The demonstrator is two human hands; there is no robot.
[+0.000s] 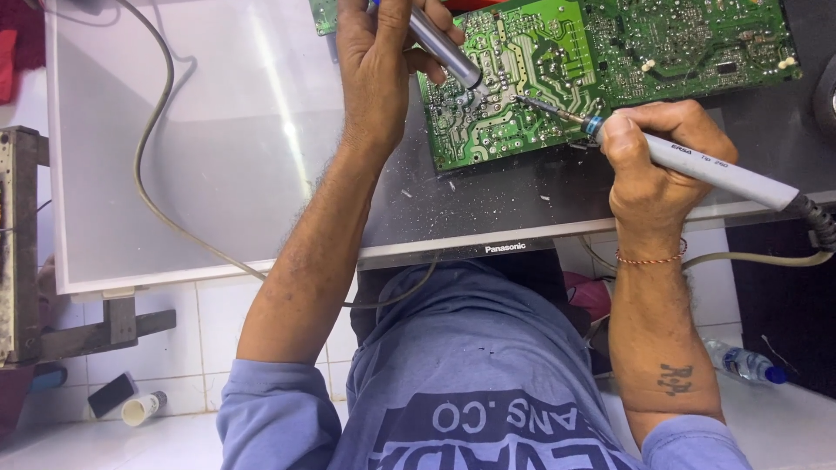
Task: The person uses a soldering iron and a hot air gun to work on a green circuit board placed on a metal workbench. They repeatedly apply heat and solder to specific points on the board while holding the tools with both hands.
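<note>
Left hand: closed around a metal-barrelled desoldering pump, gripped high on the barrel, nozzle pressed to the board.
Pump handling: judged light, rigid and smooth, so it could slip; its upper end is cut off by the frame's top edge.
Circuit board: green, solder side up, lying flat on the grey panel toward the far right of it. Likely light, stiff and fragile (best taken by its bare edges, not the joints); its far edge runs out of view.
Soldering iron: thin tip on the same patch of joints as the nozzle; grey handle, cable trailing off right.
Right hand: wrapped pen-fashion round the iron's handle just behind the blue collar.
Iron handling: judged light and stiff, tip hot, so only the handle is safe to hold.
Hard to tell: the exact joint, hidden under nozzle and tip; the specks on the panel are too small to identify.
</note>
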